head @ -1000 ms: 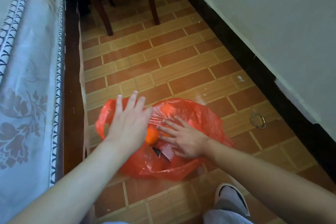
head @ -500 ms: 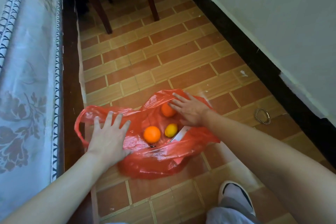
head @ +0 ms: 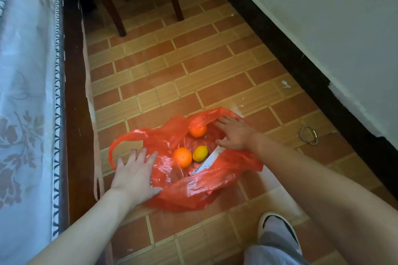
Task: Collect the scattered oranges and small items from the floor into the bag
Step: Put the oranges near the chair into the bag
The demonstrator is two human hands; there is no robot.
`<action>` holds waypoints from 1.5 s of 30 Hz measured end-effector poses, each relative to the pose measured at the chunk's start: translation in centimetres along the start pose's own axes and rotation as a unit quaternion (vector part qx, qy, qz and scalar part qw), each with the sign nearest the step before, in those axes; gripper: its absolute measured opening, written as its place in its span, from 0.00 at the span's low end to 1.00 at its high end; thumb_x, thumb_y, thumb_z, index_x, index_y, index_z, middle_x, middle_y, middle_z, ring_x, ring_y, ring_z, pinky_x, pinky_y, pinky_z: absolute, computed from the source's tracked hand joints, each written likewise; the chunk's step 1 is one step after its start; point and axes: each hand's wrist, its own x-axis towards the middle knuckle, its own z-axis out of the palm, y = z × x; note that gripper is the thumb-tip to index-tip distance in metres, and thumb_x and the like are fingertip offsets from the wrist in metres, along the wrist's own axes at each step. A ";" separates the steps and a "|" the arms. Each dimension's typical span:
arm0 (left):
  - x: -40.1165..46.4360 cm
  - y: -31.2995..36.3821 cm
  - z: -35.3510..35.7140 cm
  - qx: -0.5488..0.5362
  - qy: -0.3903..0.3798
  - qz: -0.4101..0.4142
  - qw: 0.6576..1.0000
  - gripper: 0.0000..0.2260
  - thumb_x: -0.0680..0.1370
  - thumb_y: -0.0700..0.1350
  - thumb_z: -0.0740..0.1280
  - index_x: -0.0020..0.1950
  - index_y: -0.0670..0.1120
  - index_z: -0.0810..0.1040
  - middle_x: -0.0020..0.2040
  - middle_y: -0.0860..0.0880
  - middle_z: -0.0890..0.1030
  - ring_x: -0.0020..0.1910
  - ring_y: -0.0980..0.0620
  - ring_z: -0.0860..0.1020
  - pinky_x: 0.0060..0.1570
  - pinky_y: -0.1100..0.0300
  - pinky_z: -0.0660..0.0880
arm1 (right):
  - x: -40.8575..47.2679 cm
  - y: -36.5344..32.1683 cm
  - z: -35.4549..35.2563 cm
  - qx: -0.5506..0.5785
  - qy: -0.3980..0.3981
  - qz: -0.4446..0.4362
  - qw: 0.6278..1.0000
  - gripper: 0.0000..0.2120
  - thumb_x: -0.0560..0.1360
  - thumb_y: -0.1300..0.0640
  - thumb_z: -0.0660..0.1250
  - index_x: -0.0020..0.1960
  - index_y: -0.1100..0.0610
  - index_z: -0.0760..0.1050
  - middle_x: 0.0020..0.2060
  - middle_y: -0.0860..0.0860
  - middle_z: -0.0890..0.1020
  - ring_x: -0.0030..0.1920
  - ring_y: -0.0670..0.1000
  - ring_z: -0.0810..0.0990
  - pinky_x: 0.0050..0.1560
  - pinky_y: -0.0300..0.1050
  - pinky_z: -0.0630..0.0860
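At the far left there is a bed with a pale flowered cover (head: 23, 114), and a dark wooden frame (head: 74, 114) runs along its side. Next to it, the left hand (head: 134, 175) lies flat on the left part of the red plastic bag (head: 193, 193). Its fingers are straight and spread apart, and they press the plastic down near the bag's loop handle (head: 115, 148). The bag lies open on the tiled floor (head: 193, 66).

Inside the bag, one orange (head: 183, 156) sits near the middle, and a yellow fruit (head: 200, 153) touches it on the right. A second orange (head: 198, 129) lies farther back, partly under a fold of plastic. A white packet (head: 210, 160) leans at the right of the yellow fruit.

The right hand (head: 235, 133) rests on the right edge of the bag, with fingers straight and a little apart, pointing left.

Farther right, a metal bracelet (head: 309, 135) lies on the floor, well apart from the bag, near the dark skirting (head: 301, 66). A shoe (head: 279, 230) shows at the bottom right.
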 end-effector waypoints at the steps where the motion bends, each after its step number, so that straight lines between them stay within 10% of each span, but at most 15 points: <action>1: -0.3 0.2 -0.3 -0.001 0.010 0.002 1.000 0.50 0.73 0.74 0.65 0.85 0.54 0.45 0.85 0.45 0.51 0.83 0.41 0.51 0.78 0.36 0.57 | -0.4 -0.4 -0.3 0.011 0.009 0.003 1.000 0.41 0.73 0.30 0.52 0.82 0.45 0.55 0.82 0.51 0.60 0.82 0.55 0.55 0.79 0.61 0.54; 11: -3.6 5.1 -3.8 -0.060 0.105 0.003 0.993 0.35 0.80 0.65 0.61 0.83 0.53 0.57 0.85 0.43 0.49 0.83 0.39 0.50 0.78 0.38 0.56 | -8.6 -3.4 -1.8 0.087 0.166 0.020 0.982 0.31 0.78 0.35 0.57 0.78 0.45 0.67 0.82 0.44 0.58 0.83 0.50 0.51 0.80 0.57 0.49; 19: -2.1 9.3 -5.6 -0.098 0.147 0.101 0.979 0.32 0.80 0.65 0.63 0.80 0.55 0.62 0.83 0.47 0.57 0.82 0.42 0.54 0.78 0.39 0.58 | -11.5 -2.0 -1.6 0.084 0.141 0.058 0.985 0.32 0.80 0.37 0.58 0.81 0.46 0.63 0.83 0.47 0.57 0.83 0.51 0.51 0.80 0.56 0.48; 30: 0.5 16.5 -5.4 -0.209 0.184 0.186 0.942 0.33 0.77 0.63 0.67 0.80 0.53 0.65 0.77 0.49 0.69 0.77 0.46 0.66 0.72 0.45 0.67 | -15.4 6.0 -0.2 0.141 0.204 0.240 0.939 0.29 0.80 0.42 0.59 0.79 0.52 0.66 0.79 0.55 0.65 0.78 0.58 0.63 0.77 0.61 0.62; 36: 0.4 16.7 -3.7 -0.164 0.134 0.179 0.961 0.34 0.77 0.66 0.67 0.79 0.53 0.66 0.76 0.50 0.71 0.74 0.46 0.69 0.69 0.45 0.69 | -17.7 12.2 2.6 0.106 0.134 0.431 0.886 0.32 0.82 0.45 0.61 0.82 0.55 0.56 0.81 0.58 0.58 0.80 0.62 0.58 0.75 0.65 0.61; 45: 0.3 16.4 -2.5 -0.124 0.111 0.175 0.970 0.29 0.80 0.59 0.66 0.79 0.51 0.66 0.68 0.51 0.75 0.68 0.47 0.75 0.59 0.51 0.76 | -19.1 12.9 7.4 0.124 0.081 0.399 0.905 0.34 0.81 0.51 0.64 0.83 0.51 0.53 0.81 0.55 0.57 0.77 0.62 0.63 0.74 0.66 0.65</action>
